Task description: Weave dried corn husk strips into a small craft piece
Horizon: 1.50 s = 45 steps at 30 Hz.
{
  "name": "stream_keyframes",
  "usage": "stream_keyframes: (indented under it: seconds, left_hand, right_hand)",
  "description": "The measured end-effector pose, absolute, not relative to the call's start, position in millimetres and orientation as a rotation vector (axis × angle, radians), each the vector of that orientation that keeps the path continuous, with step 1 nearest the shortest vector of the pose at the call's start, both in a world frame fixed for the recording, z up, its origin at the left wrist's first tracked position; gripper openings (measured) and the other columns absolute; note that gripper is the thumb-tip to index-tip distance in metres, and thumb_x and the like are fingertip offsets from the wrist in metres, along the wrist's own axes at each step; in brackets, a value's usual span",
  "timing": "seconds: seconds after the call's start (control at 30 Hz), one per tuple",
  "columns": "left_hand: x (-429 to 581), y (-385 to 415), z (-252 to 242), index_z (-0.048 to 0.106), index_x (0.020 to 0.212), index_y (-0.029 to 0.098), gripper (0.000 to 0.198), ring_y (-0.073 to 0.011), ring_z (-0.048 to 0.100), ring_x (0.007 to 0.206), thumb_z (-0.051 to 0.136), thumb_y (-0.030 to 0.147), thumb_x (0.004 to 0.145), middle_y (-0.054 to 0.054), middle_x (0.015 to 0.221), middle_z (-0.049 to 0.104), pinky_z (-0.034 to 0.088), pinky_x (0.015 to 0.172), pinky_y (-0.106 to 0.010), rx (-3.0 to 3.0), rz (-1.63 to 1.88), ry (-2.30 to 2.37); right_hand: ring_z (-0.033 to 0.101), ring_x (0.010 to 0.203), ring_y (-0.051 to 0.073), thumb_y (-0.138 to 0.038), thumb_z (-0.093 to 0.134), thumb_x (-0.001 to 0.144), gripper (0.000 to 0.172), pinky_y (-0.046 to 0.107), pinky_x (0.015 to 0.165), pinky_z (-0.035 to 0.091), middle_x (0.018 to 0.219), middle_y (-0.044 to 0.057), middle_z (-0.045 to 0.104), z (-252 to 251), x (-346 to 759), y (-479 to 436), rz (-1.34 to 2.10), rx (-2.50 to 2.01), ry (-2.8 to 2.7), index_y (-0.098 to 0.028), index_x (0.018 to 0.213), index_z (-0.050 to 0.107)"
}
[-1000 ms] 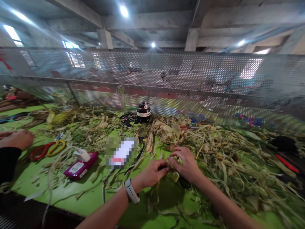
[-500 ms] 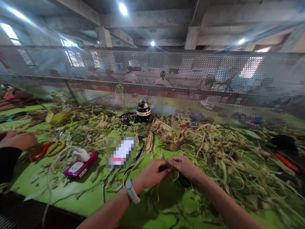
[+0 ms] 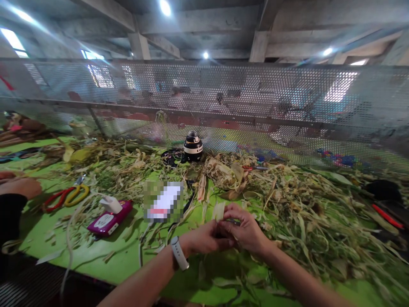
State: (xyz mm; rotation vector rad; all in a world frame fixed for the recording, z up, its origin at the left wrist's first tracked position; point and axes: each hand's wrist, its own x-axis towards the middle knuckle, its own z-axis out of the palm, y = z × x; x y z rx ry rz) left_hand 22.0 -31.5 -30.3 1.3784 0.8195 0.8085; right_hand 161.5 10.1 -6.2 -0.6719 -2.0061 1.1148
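Observation:
My left hand (image 3: 207, 237), with a white band (image 3: 179, 253) on its wrist, is closed, its fingers curled in close to my other hand. My right hand (image 3: 246, 228) meets it above the green table, its thumb and fingers pinched together. A pale strip of dried corn husk (image 3: 219, 211) stands up from between the hands, at the fingertips. A small dark, shiny thing (image 3: 234, 221) shows under the right fingers; its kind is unclear. The fingertips of both hands partly hide each other.
Dried husk scraps (image 3: 306, 221) cover much of the green table (image 3: 128, 260). Left of my hands lie a blurred-out phone (image 3: 166, 202), a purple power bank (image 3: 110, 219) with a white plug, and red-and-yellow-handled scissors (image 3: 67, 198). Another person's hand (image 3: 21, 187) is far left. A perforated metal screen (image 3: 204, 94) stands behind.
The pale husk strip now rises upright between my hands. My right fingers have lifted and bent over it, and my left hand has turned slightly. The other person's hand moved left.

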Motion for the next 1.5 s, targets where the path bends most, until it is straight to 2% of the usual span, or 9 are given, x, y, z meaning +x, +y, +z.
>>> stream_keyframes:
  seconds: [0.13,0.27,0.47,0.6,0.73,0.9,1.13,1.3,1.5]
  left_hand:
    - [23.3,-35.6,-20.3,0.068,0.067,0.016,0.027,-0.0123,0.047,0.058,0.069,0.044,0.065,-0.001,0.062,0.059,0.038,0.060,-0.025,1.291,0.807,0.774]
    - [19.2,-35.1,-11.7,0.066,0.066,0.013,0.033,-0.0105,0.049,0.055,0.065,0.046,0.070,-0.004,0.061,0.062,0.036,0.057,-0.023,1.014,0.763,0.834]
    - [15.3,-24.5,-17.9,0.065,0.076,0.013,0.024,-0.0083,0.051,0.054,0.072,0.034,0.065,-0.002,0.059,0.062,0.031,0.050,-0.019,0.647,1.042,0.771]
    - [13.7,-21.8,-18.4,0.067,0.078,0.014,0.023,-0.0085,0.053,0.059,0.074,0.030,0.063,-0.001,0.065,0.063,0.034,0.054,-0.019,0.590,1.159,0.784]
    - [16.8,-23.6,-15.2,0.068,0.079,0.015,0.027,-0.0095,0.055,0.066,0.080,0.026,0.057,-0.001,0.074,0.066,0.039,0.064,-0.020,0.743,1.257,0.868]
    - [19.5,-21.6,-16.1,0.069,0.075,0.012,0.029,-0.0103,0.052,0.063,0.076,0.037,0.061,-0.002,0.069,0.065,0.039,0.061,-0.021,0.912,1.303,0.969]
    - [18.2,-20.7,-15.1,0.068,0.070,0.013,0.032,-0.0101,0.051,0.060,0.078,0.039,0.056,0.000,0.063,0.063,0.039,0.060,-0.022,0.896,1.352,1.019]
    - [16.3,-21.0,-14.6,0.067,0.069,0.013,0.029,-0.0093,0.049,0.059,0.077,0.038,0.058,0.000,0.063,0.061,0.037,0.058,-0.020,0.923,1.341,1.040]
    - [14.6,-21.4,-11.8,0.067,0.072,0.012,0.027,-0.0059,0.040,0.050,0.071,0.039,0.066,0.002,0.058,0.056,0.028,0.048,-0.019,0.906,1.233,1.030]
  right_hand:
    - [0.058,0.070,0.016,-0.042,0.059,0.077,0.027,0.026,0.067,0.045,0.072,0.002,0.059,-4.8,161.0,14.3,1.166,-0.775,-1.995,-0.017,0.066,0.063]
    - [0.060,0.078,0.019,-0.040,0.054,0.080,0.026,0.029,0.073,0.046,0.081,0.005,0.066,2.7,169.9,27.6,1.085,-0.905,-1.991,-0.016,0.082,0.065]
    - [0.049,0.059,0.013,-0.037,0.046,0.086,0.034,0.024,0.060,0.039,0.059,0.000,0.051,19.0,186.6,30.5,0.644,-0.992,-2.076,-0.018,0.058,0.051]
    - [0.053,0.071,0.017,-0.032,0.050,0.084,0.024,0.028,0.067,0.040,0.070,0.003,0.058,19.0,187.2,27.6,0.503,-0.910,-2.337,-0.017,0.067,0.058]
    - [0.055,0.075,0.018,-0.026,0.052,0.083,0.015,0.028,0.070,0.041,0.077,0.004,0.061,11.6,182.3,27.0,0.600,-0.847,-2.490,-0.018,0.073,0.058]
    - [0.054,0.071,0.016,-0.026,0.047,0.087,0.022,0.026,0.067,0.041,0.072,0.003,0.060,11.4,180.1,26.1,0.705,-0.818,-2.492,-0.018,0.068,0.055]
    - [0.054,0.068,0.016,-0.028,0.048,0.087,0.024,0.026,0.064,0.041,0.070,0.002,0.059,17.4,183.7,24.3,0.781,-0.782,-2.479,-0.019,0.067,0.057]
    - [0.052,0.065,0.015,-0.029,0.051,0.085,0.024,0.024,0.061,0.039,0.065,0.000,0.057,15.6,184.3,27.4,0.785,-0.780,-2.437,-0.018,0.064,0.058]
    - [0.052,0.062,0.013,-0.034,0.048,0.085,0.027,0.022,0.059,0.039,0.062,-0.002,0.056,10.3,186.8,34.2,1.011,-0.889,-2.365,-0.017,0.067,0.058]
